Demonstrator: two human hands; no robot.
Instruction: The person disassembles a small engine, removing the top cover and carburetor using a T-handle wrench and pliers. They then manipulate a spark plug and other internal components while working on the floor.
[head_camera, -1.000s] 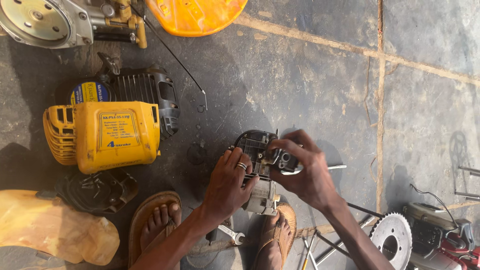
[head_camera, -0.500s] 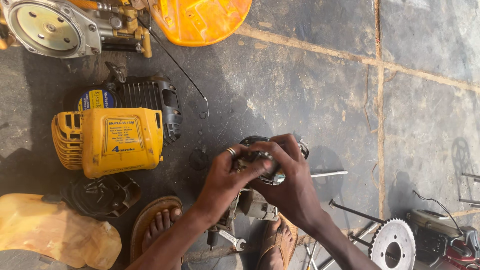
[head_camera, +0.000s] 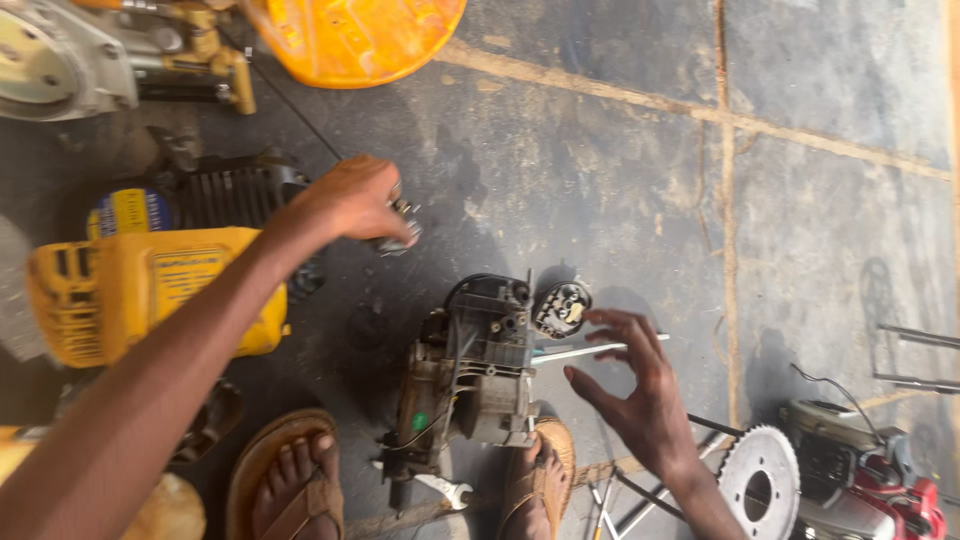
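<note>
Small dark metal part (head_camera: 398, 225) in left hand (head_camera: 350, 200): blurred, mostly covered by fingers, kind indeterminable. Round orange plastic cover (head_camera: 355, 35) cut off by top edge.

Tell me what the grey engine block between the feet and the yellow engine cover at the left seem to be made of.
The grey engine block looks like cast metal, probably aluminium: dull grey, grimy, with bolted flat faces. The yellow engine cover looks like moulded plastic: even colour, smooth semi-gloss surface, slotted vents at its left end. Neither can be confirmed from the look alone.

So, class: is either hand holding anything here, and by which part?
The left hand pinches a small dark metal part in its fingers; the grip spot is hidden. The right hand holds nothing, open beside the small engine.
</note>
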